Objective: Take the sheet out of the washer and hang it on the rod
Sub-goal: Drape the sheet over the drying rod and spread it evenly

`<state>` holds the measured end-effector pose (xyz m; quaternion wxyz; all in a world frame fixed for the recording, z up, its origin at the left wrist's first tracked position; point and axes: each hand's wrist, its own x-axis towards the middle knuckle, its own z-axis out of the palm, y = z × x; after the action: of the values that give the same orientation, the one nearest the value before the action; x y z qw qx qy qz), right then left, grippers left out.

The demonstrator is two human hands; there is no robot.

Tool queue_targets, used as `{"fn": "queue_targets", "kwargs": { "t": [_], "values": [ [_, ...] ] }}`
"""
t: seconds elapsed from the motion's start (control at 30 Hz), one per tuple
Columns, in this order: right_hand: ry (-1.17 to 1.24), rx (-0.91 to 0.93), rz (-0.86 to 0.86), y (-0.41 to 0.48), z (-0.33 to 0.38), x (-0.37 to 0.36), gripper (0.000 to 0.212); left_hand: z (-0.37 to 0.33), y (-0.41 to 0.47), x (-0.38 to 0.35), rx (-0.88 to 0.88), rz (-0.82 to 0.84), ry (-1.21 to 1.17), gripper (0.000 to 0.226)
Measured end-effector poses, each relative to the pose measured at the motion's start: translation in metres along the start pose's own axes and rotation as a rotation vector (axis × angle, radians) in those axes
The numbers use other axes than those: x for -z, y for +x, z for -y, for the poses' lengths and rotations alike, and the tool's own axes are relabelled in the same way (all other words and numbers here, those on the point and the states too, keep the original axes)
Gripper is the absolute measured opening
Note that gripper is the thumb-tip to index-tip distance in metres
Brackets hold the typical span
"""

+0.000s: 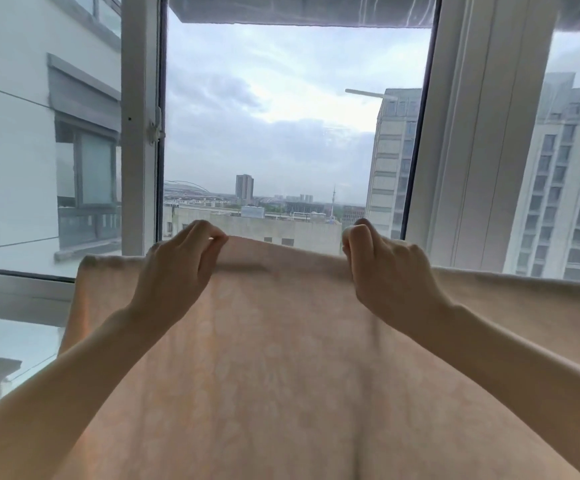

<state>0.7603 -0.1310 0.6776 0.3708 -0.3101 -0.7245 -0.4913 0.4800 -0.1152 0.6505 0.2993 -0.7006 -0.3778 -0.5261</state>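
Both hands raised before an open window. Left hand and right hand each pinched closed on the far top edge of the peach sheet, spread wide across the near view. Rod hidden.

peach sheet spread, draped

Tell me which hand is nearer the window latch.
Left. The left hand grips the sheet edge just below and right of the latch; the right hand grips it farther right.
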Motion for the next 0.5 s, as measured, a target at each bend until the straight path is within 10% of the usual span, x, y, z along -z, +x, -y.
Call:
{"fn": "queue_targets", "kwargs": {
  "t": [0.5],
  "values": [
    [0.102, 0.142, 0.126, 0.035, 0.087, -0.050, 0.018, 0.083, -0.051, 0.062, 0.102, 0.264, 0.134, 0.042]
  ]
}}
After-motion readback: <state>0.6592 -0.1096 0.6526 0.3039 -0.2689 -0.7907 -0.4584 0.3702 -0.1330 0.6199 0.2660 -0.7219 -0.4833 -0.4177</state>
